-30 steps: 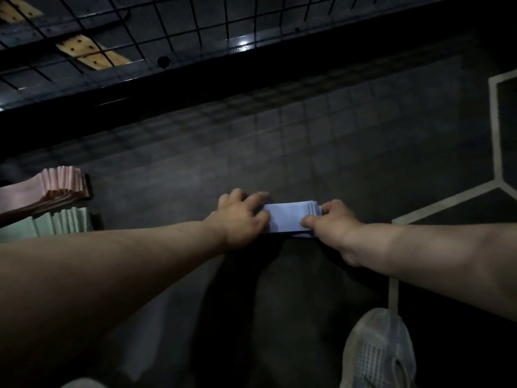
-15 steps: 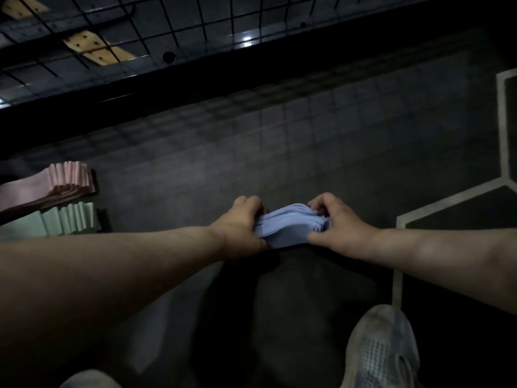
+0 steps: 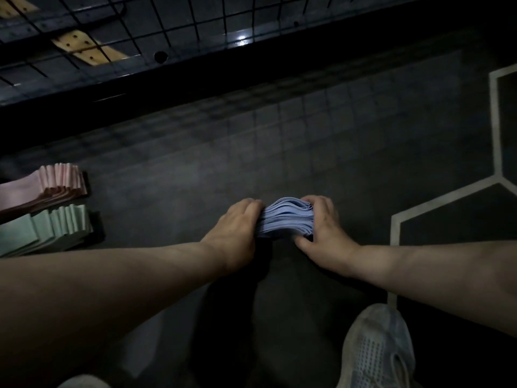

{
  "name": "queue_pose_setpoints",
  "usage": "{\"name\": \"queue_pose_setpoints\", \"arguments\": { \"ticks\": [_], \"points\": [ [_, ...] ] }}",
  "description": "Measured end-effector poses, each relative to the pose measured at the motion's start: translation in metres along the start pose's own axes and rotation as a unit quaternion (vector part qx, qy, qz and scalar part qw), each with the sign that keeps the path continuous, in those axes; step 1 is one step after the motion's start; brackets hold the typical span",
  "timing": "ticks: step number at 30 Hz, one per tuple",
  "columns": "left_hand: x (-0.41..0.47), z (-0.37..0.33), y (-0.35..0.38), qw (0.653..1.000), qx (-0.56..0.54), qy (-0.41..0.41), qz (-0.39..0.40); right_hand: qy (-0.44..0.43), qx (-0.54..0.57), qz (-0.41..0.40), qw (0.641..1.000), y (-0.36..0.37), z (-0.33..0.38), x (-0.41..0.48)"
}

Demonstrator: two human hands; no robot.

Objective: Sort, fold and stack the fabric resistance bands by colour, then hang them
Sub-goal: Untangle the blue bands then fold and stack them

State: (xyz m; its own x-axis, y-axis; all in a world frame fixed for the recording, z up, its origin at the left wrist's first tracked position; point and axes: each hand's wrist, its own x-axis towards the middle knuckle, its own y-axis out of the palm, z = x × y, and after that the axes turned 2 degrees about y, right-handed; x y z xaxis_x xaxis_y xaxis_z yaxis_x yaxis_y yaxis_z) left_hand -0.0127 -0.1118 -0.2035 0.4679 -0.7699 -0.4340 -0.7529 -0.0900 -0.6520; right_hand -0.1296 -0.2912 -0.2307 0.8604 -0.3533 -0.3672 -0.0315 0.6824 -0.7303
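Dark floor (image 3: 363, 152) (pink stack (image 3: 56, 180), green stack (image 3: 50, 228))

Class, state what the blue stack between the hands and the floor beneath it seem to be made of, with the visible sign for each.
Blue stack: soft matte fabric; its thin layers bow and ripple between the left hand and right hand. Floor: dark, smooth, faintly glossy, with pale painted lines; perhaps rubber or vinyl, unclear.

A dim, dark floor (image 3: 279, 152) lies beneath me, crossed at right by pale hexagon lines (image 3: 495, 130). Along the far edge runs a black wire grid (image 3: 179, 26), a yellow perforated plate (image 3: 84, 49) behind it. My pale mesh shoe (image 3: 375, 351) stands lower right.
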Motion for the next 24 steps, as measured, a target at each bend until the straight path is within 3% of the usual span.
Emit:
{"name": "queue_pose_setpoints", "arguments": {
  "ticks": [5,10,16,20,24],
  "points": [
    [0.006,-0.001,0.003,0.998,0.034,0.0,0.049,-0.013,0.007,0.041,0.999,-0.008,-0.005,0.003],
    [0.0,0.007,-0.004,0.998,-0.039,0.029,0.034,-0.023,0.008,0.067,0.997,-0.011,-0.009,0.002],
    [-0.016,0.026,-0.017,0.971,0.214,0.108,0.007,-0.025,0.004,0.074,0.997,-0.016,-0.009,0.006],
    [-0.017,0.024,-0.019,0.967,0.224,0.124,0.004,-0.036,-0.029,0.041,0.998,-0.014,-0.013,0.005],
    [-0.014,0.014,-0.017,0.977,0.201,0.067,0.033,-0.011,-0.01,0.036,0.999,-0.015,-0.013,0.005]
  ]
}}
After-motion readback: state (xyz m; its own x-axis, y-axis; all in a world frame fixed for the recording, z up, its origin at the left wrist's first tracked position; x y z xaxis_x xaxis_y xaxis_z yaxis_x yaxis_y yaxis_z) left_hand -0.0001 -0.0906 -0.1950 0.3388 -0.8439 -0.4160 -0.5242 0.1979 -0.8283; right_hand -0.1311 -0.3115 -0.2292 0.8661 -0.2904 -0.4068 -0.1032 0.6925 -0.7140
